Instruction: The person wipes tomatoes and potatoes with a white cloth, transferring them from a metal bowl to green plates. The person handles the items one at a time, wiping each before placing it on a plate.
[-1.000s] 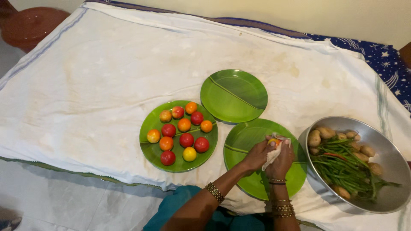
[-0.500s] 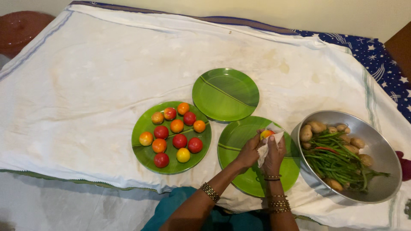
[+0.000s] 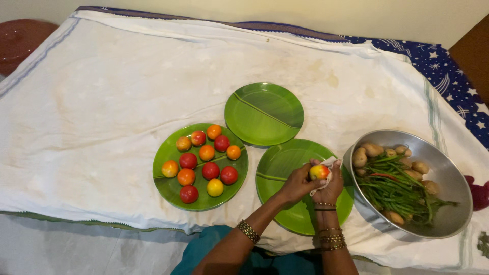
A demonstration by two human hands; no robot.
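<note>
Tomato [image 3: 319,171], yellow-red and round, sits cupped between a person's two hands above the near green plate [image 3: 285,203], with a white cloth [image 3: 330,170] wrapped against its right side. To the left, a second green plate [image 3: 168,186] carries eleven tomatoes [image 3: 204,160] in red, orange and yellow, laid out in loose rows. A third green plate [image 3: 264,113], bare, lies farther back, its rim touching or just overlapping the near plate. At right, a steel bowl [image 3: 448,168] holds potatoes [image 3: 372,149] around a heap of green beans [image 3: 397,191], with a red chilli [image 3: 383,175] among them; its rim lies just beside the hands. All rest on a stained white sheet [image 3: 127,102] spread over a bed, with a blue star-patterned fabric [image 3: 448,71] showing at the far right corner and a dark red stool [image 3: 20,40] at far left. Nothing lies between the hands and the plates. The left hand [image 3: 295,184] curls its fingers around the tomato's left and underside, gripping it. The right hand [image 3: 332,186] presses the cloth to the fruit, fingers bent and closed over both. Bangles [image 3: 331,239] ring both wrists.
</note>
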